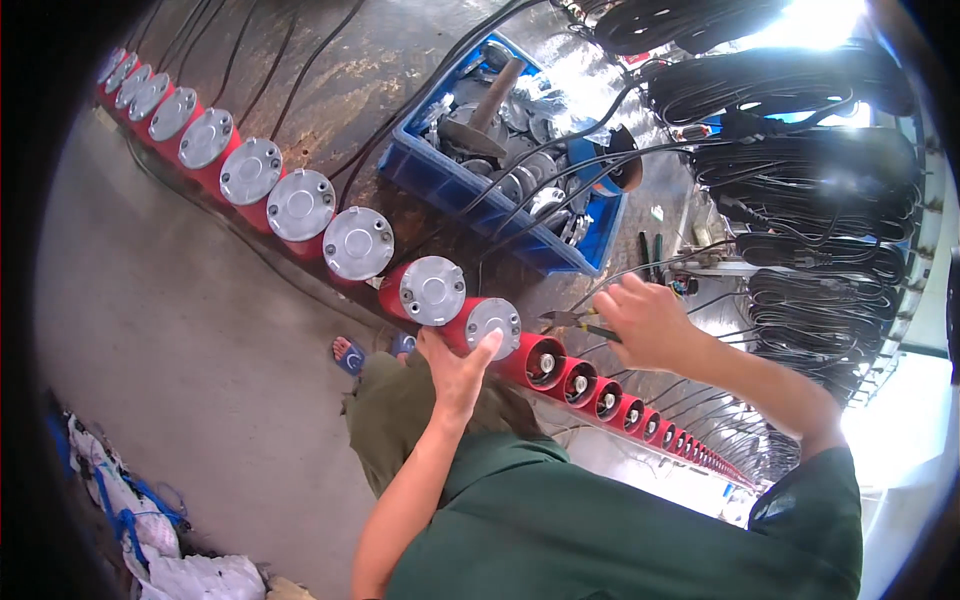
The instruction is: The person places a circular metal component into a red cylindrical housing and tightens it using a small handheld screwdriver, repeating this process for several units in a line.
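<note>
A long row of red cylinders stands along the edge of the bench. My left hand (pixel 458 378) grips one red cylinder (pixel 456 328), its thumb resting on the grey metal cap (pixel 493 318) on top. To the left, the other cylinders carry similar round caps (pixel 432 290); to the right, open-topped cylinders (pixel 546 362) show pale fittings inside. My right hand (pixel 648 322) is closed around a pair of pliers (pixel 566 319), whose jaws point left and lie just right of the capped cylinder, apart from it. Part of the pliers' handles is hidden by my fingers.
Behind the row, a blue crate (pixel 478 200) holds many metal discs, a tool with a wooden handle (pixel 496 95) and a blue-and-brown roll (pixel 608 165). Coiled black cables (pixel 810 180) line the right side, their leads crossing the bench. A white sack (pixel 200 575) lies at lower left.
</note>
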Action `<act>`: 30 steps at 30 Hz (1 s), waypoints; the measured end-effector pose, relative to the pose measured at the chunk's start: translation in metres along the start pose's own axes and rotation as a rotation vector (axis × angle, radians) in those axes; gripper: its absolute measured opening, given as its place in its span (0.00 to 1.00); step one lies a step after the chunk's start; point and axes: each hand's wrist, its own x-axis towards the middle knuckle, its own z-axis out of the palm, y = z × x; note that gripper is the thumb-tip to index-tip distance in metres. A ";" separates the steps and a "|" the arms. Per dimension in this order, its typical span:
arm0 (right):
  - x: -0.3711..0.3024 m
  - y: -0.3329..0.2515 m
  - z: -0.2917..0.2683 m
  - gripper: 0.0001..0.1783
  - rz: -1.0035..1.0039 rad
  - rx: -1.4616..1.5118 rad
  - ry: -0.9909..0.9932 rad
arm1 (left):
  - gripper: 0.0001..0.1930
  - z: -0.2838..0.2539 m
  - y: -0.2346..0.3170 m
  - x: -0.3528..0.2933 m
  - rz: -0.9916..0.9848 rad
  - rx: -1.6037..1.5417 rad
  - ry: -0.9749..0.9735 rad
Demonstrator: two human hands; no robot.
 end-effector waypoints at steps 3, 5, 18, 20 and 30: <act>0.018 -0.013 -0.008 0.33 0.010 -0.066 -0.120 | 0.49 -0.002 -0.006 0.002 0.004 0.036 -0.014; 0.026 -0.014 -0.016 0.42 -0.076 -0.155 -0.105 | 0.52 -0.002 -0.010 0.003 -0.020 0.092 -0.005; 0.069 0.000 -0.048 0.39 -0.467 -0.461 -0.029 | 0.59 0.000 -0.007 0.001 -0.034 0.089 0.032; 0.064 -0.008 -0.053 0.36 -0.381 -0.388 -0.162 | 0.59 0.000 -0.006 0.000 -0.018 0.081 0.036; 0.046 -0.049 -0.052 0.18 -0.071 -0.241 -0.311 | 0.59 0.000 -0.002 -0.001 -0.009 0.079 0.051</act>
